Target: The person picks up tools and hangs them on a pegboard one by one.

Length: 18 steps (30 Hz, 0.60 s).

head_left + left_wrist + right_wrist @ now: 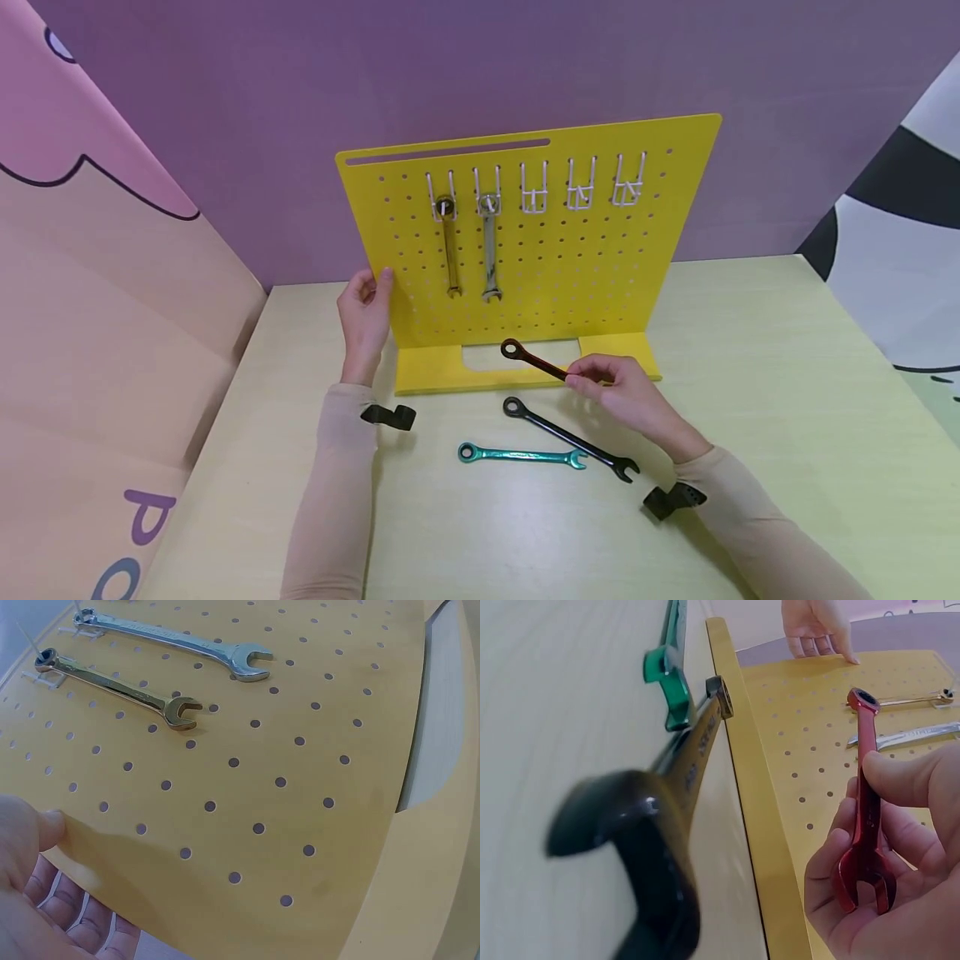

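A red wrench (866,787) is pinched in my right hand (622,392), its ring end pointing up and left in front of the yellow pegboard (570,283). At the board's left edge, my left hand (363,321) grips with the thumb (51,829) on the front face and the fingers behind. A gold wrench (450,254) and a silver wrench (490,250) hang by their ring ends from the two leftmost hooks. Below the right hand, a black wrench (566,437) lies on the table with its open end close to the open end of a teal wrench (521,455).
Three white wire hooks, including the middle hook (534,190), hold nothing. The pegboard's yellow base (427,371) stands on the pale wooden table (450,533). Behind rises a purple wall (300,108); a pink printed panel (112,292) stands at the left.
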Each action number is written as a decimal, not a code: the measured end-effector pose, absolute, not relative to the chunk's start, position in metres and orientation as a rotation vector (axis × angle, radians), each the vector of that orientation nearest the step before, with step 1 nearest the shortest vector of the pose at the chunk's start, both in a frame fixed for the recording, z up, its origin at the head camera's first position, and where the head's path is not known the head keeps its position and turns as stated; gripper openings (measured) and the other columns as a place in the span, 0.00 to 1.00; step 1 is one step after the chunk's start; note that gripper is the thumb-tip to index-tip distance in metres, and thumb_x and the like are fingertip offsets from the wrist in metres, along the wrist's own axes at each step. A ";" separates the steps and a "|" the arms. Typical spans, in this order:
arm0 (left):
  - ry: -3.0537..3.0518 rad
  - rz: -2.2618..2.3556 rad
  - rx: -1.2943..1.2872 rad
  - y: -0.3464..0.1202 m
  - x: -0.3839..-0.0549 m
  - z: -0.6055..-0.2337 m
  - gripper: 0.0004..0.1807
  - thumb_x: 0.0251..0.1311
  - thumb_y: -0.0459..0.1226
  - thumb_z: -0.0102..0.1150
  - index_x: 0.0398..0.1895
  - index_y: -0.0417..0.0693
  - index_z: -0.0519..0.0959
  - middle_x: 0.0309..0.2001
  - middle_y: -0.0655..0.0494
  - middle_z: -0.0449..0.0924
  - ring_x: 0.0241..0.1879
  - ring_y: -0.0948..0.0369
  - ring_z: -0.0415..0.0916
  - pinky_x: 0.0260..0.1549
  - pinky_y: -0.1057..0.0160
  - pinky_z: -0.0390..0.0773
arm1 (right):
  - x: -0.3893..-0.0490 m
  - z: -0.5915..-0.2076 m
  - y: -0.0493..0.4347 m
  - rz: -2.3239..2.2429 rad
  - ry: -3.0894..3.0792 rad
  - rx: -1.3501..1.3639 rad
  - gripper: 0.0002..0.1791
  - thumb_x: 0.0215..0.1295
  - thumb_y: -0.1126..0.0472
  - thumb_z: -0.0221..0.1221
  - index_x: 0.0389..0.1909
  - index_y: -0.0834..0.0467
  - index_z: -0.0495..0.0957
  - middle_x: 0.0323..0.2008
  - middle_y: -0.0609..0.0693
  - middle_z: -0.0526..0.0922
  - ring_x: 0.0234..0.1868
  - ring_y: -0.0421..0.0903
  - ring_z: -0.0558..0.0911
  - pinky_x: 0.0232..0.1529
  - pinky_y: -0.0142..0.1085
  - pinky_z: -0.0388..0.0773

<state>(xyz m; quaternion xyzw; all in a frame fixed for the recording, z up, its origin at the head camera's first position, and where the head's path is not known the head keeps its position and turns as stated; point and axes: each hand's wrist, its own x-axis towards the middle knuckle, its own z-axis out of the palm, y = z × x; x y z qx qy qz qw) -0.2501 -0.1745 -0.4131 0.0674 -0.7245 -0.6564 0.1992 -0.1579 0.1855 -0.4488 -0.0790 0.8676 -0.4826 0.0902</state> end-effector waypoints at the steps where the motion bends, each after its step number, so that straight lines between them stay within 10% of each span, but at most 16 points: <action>1: -2.027 -1.836 0.188 -0.174 -0.250 -0.414 0.18 0.78 0.44 0.61 0.55 0.36 0.82 0.40 0.54 0.81 0.42 0.60 0.76 0.47 0.69 0.75 | -0.158 -0.448 0.186 -1.443 2.575 -0.228 0.12 0.77 0.57 0.64 0.51 0.61 0.86 0.44 0.58 0.87 0.43 0.50 0.77 0.40 0.35 0.74; 18: -2.042 -1.830 0.190 -0.173 -0.249 -0.413 0.19 0.78 0.45 0.60 0.56 0.36 0.81 0.43 0.49 0.82 0.44 0.59 0.76 0.49 0.69 0.76 | -0.154 -0.430 0.186 -1.599 2.487 -0.154 0.17 0.77 0.57 0.65 0.55 0.65 0.83 0.41 0.57 0.84 0.35 0.49 0.77 0.33 0.34 0.74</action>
